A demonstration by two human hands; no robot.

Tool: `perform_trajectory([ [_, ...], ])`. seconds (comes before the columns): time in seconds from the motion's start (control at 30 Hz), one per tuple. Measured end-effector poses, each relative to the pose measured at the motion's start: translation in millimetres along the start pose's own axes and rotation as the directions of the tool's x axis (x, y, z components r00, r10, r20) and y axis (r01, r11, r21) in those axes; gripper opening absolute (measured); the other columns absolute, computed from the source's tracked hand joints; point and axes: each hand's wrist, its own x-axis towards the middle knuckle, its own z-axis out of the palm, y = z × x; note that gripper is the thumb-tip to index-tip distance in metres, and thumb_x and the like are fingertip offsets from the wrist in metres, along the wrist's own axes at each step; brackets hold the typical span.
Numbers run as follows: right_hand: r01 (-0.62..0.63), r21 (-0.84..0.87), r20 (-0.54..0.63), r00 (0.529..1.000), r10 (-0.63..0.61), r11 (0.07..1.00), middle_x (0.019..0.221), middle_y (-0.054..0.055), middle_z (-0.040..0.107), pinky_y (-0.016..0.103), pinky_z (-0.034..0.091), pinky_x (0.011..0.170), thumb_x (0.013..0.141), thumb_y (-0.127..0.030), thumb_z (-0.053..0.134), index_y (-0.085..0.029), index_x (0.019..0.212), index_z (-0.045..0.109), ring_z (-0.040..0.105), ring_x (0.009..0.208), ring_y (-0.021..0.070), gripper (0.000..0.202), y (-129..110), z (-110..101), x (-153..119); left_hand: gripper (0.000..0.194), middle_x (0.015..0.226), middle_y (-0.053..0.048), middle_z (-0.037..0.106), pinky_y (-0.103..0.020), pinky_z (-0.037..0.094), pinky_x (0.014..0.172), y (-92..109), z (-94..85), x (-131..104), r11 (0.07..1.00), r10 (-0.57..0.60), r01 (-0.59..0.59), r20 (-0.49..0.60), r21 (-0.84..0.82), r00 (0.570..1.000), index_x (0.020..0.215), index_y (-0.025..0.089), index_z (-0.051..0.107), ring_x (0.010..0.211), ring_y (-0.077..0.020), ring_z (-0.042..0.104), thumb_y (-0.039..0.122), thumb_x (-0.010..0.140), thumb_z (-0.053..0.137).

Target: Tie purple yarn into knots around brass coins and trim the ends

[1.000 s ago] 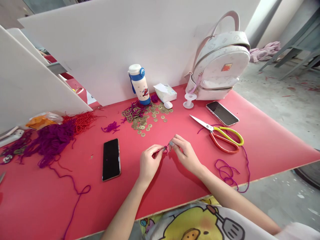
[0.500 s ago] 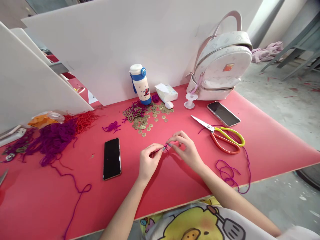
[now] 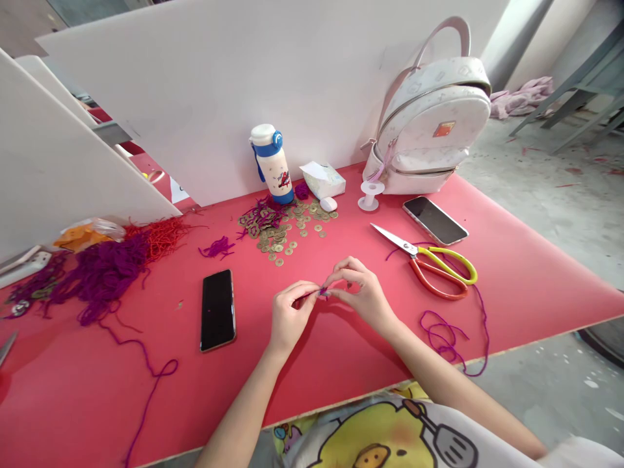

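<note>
Over the middle of the red table, my left hand (image 3: 294,312) pinches a short piece of purple yarn (image 3: 323,292) between thumb and fingers. My right hand (image 3: 359,292) meets it at the fingertips, thumb and index finger closed on the same yarn. The yarn is small and mostly covered by the fingertips, so any knot in it cannot be made out. Beyond the hands lies a spread of brass-coloured coins with holes (image 3: 277,247), with knotted purple yarn (image 3: 266,214) on top. A small bunch of cut purple yarn (image 3: 217,247) sits left of the coins.
A black phone (image 3: 218,311) lies left of my hands. Scissors (image 3: 429,263), a second phone (image 3: 435,220) and a loose purple strand (image 3: 446,338) are at right. Behind stand a bottle (image 3: 273,166), a tissue pack (image 3: 323,180), a spool (image 3: 370,195) and a backpack (image 3: 431,130). Purple yarn (image 3: 104,273) heaps at left.
My right thumb and index finger have come closer together at the yarn, against the left fingertips. Less of the yarn shows. The left hand has hardly moved.
</note>
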Motion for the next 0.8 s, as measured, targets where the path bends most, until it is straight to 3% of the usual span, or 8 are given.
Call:
perform_trajectory([
  [0.2, -0.026, 0.009, 0.022, 0.999, 0.026, 1.0, 0.086, 0.004, 0.058, 0.031, 0.047, 0.063, 0.082, -0.025, 0.075, -0.025, 0.077, 0.075, 0.055, 0.08, 0.0204, 0.006, 0.0, -0.5, 0.3, 0.013, 0.08, -0.005, 0.074, -0.024, 0.05, 0.064, 0.3, -0.2, 1.5, 0.998, -0.036, 0.037, 0.022, -0.06, 0.999, 0.078, 0.018, 0.074, 0.071, -0.0166, 0.066, 0.019, 0.087, 0.065],
  [0.43, -0.076, 0.132, 0.056, 0.996, 0.069, 0.988, 0.085, 0.002, 0.057, 0.031, 0.045, 0.066, 0.085, -0.032, 0.072, -0.023, 0.079, 0.069, 0.052, 0.074, 0.0173, 0.011, -2.0, -1.2, 1.0, 0.011, 0.08, -0.005, 0.075, -0.024, 0.052, 0.065, 1.1, -0.1, 3.3, 0.982, -0.068, 0.072, 0.03, -0.176, 0.997, 0.079, 0.018, 0.077, 0.072, -0.0172, 0.068, 0.023, 0.085, 0.068],
  [0.67, -0.231, 0.297, 0.223, 0.96, 0.168, 0.926, 0.084, 0.0, 0.053, 0.03, 0.046, 0.069, 0.094, -0.04, 0.057, -0.022, 0.085, 0.059, 0.053, 0.074, 0.0152, 0.02, -7.6, -4.8, 1.6, 0.012, 0.081, -0.004, 0.075, -0.023, 0.054, 0.069, 2.5, -2.3, 3.3, 0.976, -0.108, 0.111, 0.027, -0.187, 0.994, 0.081, 0.018, 0.076, 0.076, -0.0169, 0.069, 0.022, 0.086, 0.066],
  [0.8, -0.204, 0.248, 0.147, 0.974, 0.172, 0.947, 0.091, 0.003, 0.056, 0.03, 0.046, 0.07, 0.093, -0.036, 0.059, -0.022, 0.091, 0.064, 0.054, 0.077, 0.0157, 0.015, -7.7, -5.3, 2.0, 0.011, 0.082, -0.005, 0.076, -0.024, 0.055, 0.071, 2.3, -2.9, 3.6, 0.975, -0.113, 0.115, 0.02, -0.189, 0.993, 0.082, 0.018, 0.076, 0.077, -0.0178, 0.07, 0.02, 0.085, 0.065],
])
